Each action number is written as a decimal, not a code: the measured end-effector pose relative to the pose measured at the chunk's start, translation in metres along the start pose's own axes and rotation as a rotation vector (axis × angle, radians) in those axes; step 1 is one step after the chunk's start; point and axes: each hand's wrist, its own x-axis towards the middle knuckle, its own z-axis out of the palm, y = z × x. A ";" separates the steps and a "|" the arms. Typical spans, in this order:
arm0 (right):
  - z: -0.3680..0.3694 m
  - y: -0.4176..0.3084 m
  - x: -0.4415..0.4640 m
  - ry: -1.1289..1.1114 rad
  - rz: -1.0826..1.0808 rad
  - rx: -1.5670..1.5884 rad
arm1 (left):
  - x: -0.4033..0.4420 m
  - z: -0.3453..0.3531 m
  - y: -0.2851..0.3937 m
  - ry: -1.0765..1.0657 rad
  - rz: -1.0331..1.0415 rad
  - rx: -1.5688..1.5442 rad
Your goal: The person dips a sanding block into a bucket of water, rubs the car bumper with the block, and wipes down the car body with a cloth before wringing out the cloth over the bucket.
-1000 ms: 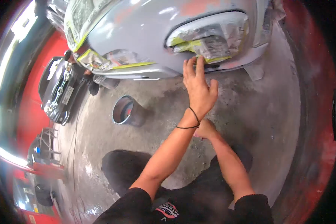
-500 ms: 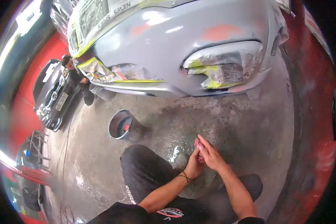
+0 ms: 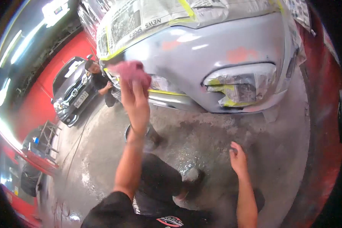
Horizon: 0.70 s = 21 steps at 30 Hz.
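Note:
Raised at arm's length, my left hand (image 3: pixel 136 108) grips a crumpled dark-pink rag (image 3: pixel 135 74) at its fingertips. The rag overlaps the left part of the grey primed car bumper (image 3: pixel 186 64); whether it touches the surface I cannot tell. Orange-red patches show on the bumper, and newspaper with yellow tape covers one opening (image 3: pixel 250 85). My right hand (image 3: pixel 238 159) hovers lower right above the wet floor, fingers loosely bent and apart, holding nothing.
A bucket (image 3: pixel 152 138) stands on the concrete floor, partly hidden behind my left forearm. Beyond the bumper's left end another person (image 3: pixel 100 81) crouches beside a dark car (image 3: pixel 74 91). A metal rack (image 3: pixel 47 136) stands at the left.
My hands were together around the rag, low over the floor. They have parted: the left carried the rag up and left toward the bumper, while the right moved slightly right, now without the rag.

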 end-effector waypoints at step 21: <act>0.001 -0.030 -0.011 -0.154 -0.191 -0.227 | 0.061 0.254 0.040 -0.514 1.323 0.783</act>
